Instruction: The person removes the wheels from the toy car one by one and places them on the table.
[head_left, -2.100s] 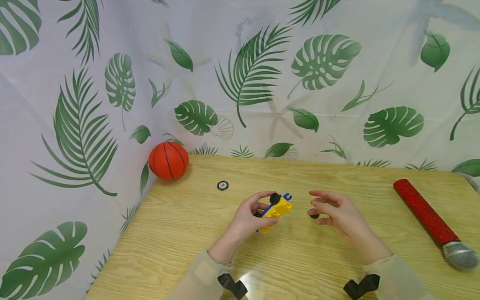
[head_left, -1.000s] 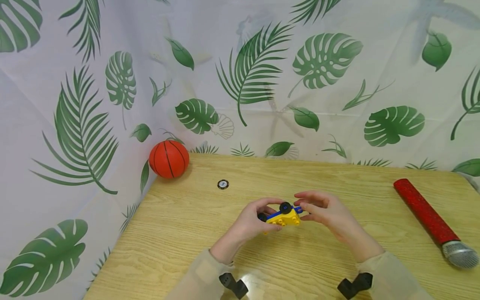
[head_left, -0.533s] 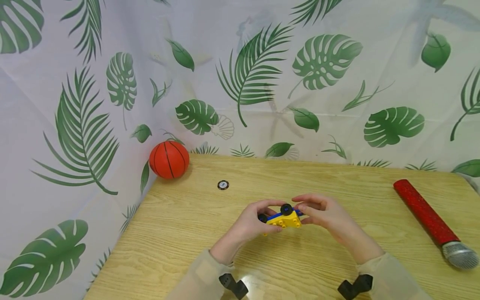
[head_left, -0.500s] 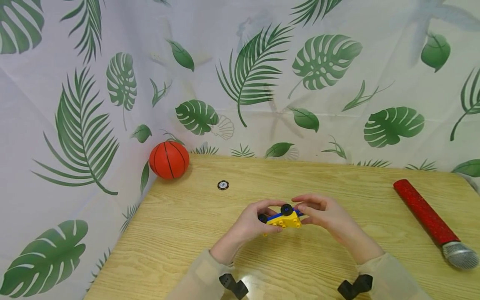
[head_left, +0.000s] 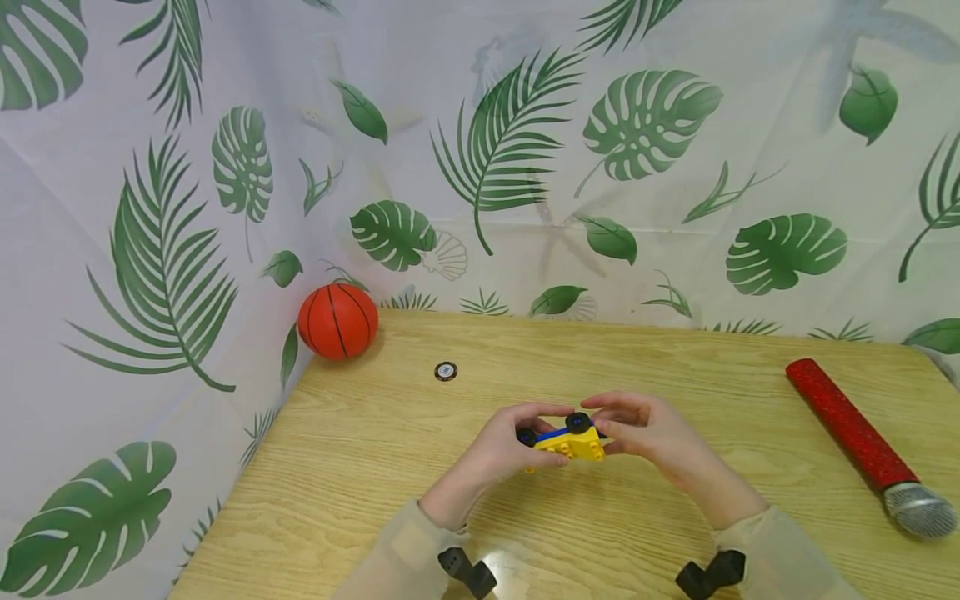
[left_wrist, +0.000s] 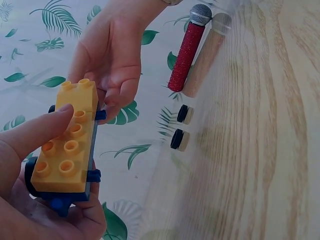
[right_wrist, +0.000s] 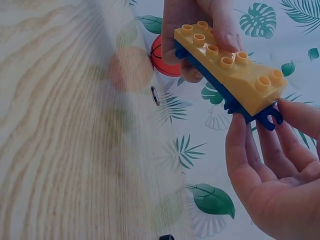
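My left hand [head_left: 504,442] grips a yellow and blue building-block toy car [head_left: 581,444], thumb on its studded yellow top. In the left wrist view, one long side carries black wheels [left_wrist: 31,177], while bare blue axle stubs [left_wrist: 94,175] stick out of the other. My right hand [head_left: 645,425] is at the car's far end, pinching it by the blue hook [right_wrist: 270,119] between thumb and fingertips. A loose black wheel [left_wrist: 183,113] and another black wheel [left_wrist: 177,139] lie on the table; the right hand hides them in the head view.
A red-handled microphone [head_left: 855,425] lies at the table's right side. Towards the back left are an orange-red toy basketball [head_left: 338,322] and a round black-and-white chip [head_left: 446,371]. Leaf-printed cloth [head_left: 517,267] stands behind the wooden table [head_left: 360,500].
The right hand has come left from apart onto the hook end of the toy car. The car has swung to a flatter angle in the left hand, which has shifted slightly right.
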